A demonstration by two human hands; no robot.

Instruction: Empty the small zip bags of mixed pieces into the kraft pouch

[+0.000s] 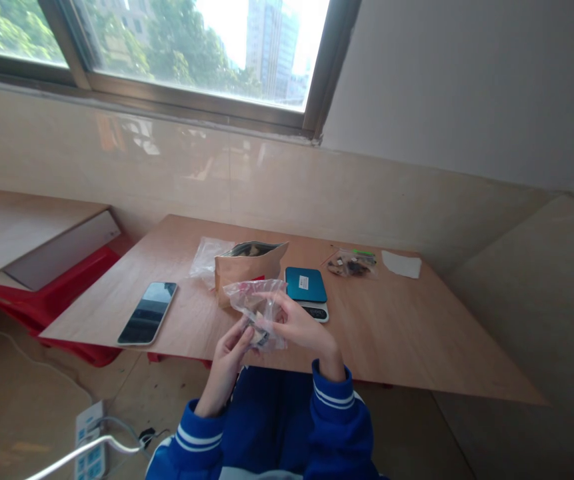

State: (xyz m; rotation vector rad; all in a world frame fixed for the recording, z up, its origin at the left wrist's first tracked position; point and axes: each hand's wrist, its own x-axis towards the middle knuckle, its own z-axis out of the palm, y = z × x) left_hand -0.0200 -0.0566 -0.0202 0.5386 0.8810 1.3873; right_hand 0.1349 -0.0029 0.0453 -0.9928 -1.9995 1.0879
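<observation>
A clear plastic bag (254, 300) with small pale and dark pieces in its bottom is between my hands, over the table's front edge. My left hand (233, 343) pinches the lower left side of the bag. Against its right side lies my right hand (294, 323), the fingers bent around the plastic; some fingertips are hidden by the bag. Just behind stands an open brown paper pouch (251, 267) with some contents showing at its mouth. To the right of the pouch is a small digital scale (307, 287) with a blue top.
A phone (147, 313) lies at the table's left. Behind the pouch is another clear plastic bag (209, 257). Toward the back right lie a zip bag of dark pieces (351, 265) and white paper (401, 264). A power strip (90, 443) with cables sits on the floor.
</observation>
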